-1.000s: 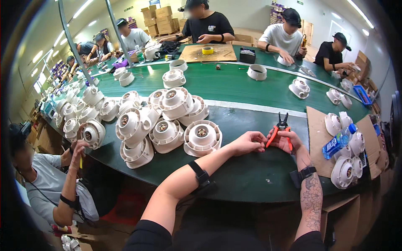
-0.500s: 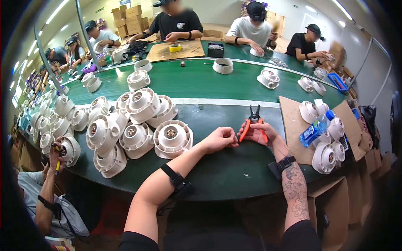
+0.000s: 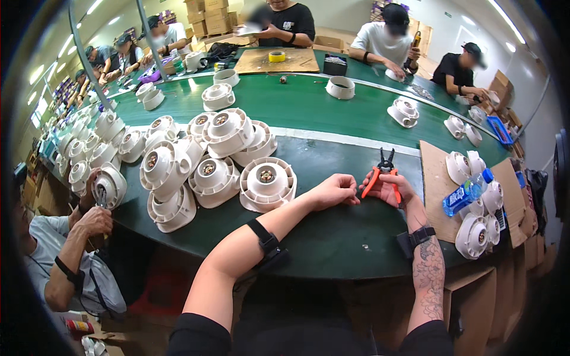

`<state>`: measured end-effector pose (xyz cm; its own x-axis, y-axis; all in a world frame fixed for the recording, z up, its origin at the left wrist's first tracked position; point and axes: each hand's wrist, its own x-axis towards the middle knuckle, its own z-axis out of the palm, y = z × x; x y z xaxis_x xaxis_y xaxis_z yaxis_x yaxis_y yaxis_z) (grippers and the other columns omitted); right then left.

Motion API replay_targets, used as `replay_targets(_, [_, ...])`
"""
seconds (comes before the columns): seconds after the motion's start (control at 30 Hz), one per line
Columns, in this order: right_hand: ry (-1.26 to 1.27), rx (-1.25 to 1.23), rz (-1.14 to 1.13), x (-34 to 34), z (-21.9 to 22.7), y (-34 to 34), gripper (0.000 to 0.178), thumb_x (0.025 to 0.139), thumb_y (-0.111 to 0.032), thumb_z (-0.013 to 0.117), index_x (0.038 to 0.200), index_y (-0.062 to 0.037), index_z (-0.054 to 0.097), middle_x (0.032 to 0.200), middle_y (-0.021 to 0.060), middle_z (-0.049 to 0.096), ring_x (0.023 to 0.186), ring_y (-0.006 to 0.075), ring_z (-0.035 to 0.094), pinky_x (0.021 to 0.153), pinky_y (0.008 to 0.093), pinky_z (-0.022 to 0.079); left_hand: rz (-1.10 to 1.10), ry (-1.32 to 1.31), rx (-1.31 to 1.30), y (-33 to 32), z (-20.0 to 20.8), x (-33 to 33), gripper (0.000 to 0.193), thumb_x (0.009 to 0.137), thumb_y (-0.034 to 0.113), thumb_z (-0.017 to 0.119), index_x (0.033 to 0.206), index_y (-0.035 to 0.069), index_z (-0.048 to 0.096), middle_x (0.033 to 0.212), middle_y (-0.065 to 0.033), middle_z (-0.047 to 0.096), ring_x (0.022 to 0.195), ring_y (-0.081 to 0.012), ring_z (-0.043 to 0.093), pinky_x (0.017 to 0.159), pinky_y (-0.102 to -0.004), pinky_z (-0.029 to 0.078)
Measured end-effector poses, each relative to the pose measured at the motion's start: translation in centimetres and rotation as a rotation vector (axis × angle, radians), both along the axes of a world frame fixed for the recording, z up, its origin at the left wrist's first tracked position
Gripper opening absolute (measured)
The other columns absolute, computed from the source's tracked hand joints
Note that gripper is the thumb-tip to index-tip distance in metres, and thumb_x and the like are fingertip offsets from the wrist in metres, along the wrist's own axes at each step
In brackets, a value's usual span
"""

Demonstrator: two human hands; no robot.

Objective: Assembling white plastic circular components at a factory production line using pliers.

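Note:
Wire strippers (image 3: 385, 169) with orange-red handles and dark jaws are in my right hand (image 3: 404, 187), jaws tilted up and away from me. The handles stand spread, and my fingers wrap round them. Close to its left, my left hand (image 3: 332, 192) is curled with thumb and fingertips together; whatever they may pinch is too small to make out. Both hands are over the dark green tabletop (image 3: 332, 243). Left of my left hand sits a round white plastic housing (image 3: 267, 180) with a brass-coloured centre, at the near edge of a heap of similar housings (image 3: 168, 166).
On the right, a cardboard sheet (image 3: 433, 166) bears more housings (image 3: 473, 235) and a blue-labelled bottle (image 3: 468, 192). Beyond a pale strip runs a green belt (image 3: 285, 107) with scattered white parts. At left, a co-worker's hand (image 3: 97, 221) works pliers at a housing.
The whole view has shifted, so the table sits further right. My hands keep nearly the same pose. The left co-worker now holds pliers to a housing; a person opposite has raised a white part.

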<state>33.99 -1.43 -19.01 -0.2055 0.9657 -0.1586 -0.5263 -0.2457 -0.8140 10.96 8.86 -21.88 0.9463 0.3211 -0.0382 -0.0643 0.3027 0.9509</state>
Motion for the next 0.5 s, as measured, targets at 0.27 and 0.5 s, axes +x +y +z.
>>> replay_targets(0.27, [0.035,0.016,0.032,0.4,-0.6,0.1,0.028,0.096,-0.014,0.056,0.120,0.0014,0.057,0.115,0.0201,0.064,0.114,0.0372,0.062,0.102,0.0493,0.049,-0.010,-0.033,0.029,0.2,-0.8,0.5,0.008,0.090,0.003,0.058,0.085,0.004,0.052,0.085,-0.0030,0.061,0.089,-0.0153,0.069,0.079,-0.0262,0.056])
replay_targets(0.5, [0.012,0.017,0.021,0.0,-0.2,0.1,0.034,0.094,-0.018,0.057,0.121,0.0037,0.055,0.116,0.0194,0.064,0.115,0.0354,0.062,0.102,0.0472,0.049,0.043,-0.027,0.165,0.4,-1.0,0.8,0.009,0.088,0.005,0.060,0.082,0.005,0.053,0.077,-0.0006,0.058,0.069,-0.0097,0.056,0.062,-0.0243,0.044])
